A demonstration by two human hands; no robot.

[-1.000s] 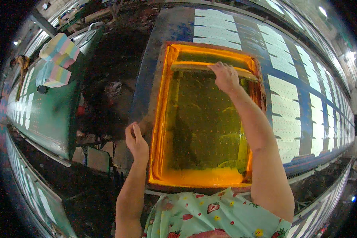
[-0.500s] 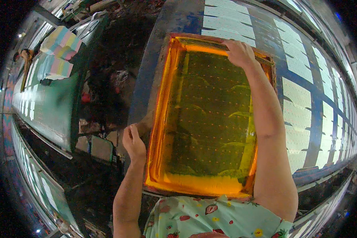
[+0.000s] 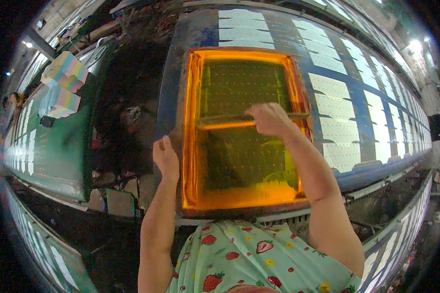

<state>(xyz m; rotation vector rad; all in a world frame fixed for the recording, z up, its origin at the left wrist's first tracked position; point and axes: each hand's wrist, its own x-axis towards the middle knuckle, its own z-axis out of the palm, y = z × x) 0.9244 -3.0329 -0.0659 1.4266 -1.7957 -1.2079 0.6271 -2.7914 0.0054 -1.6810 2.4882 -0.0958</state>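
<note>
Right hand: closed on bar
Left hand: half-curled beside orange frame, grip can't tell
Bar: mid-frame, crosswise
Frame: on blue desk
Progress: pass looks partway, rest left

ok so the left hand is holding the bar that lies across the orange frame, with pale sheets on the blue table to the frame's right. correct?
Wrong hand: the right hand holds the bar across the orange frame; the left hand is beside the frame's left side. The head view shows it. The rest stands.
</note>
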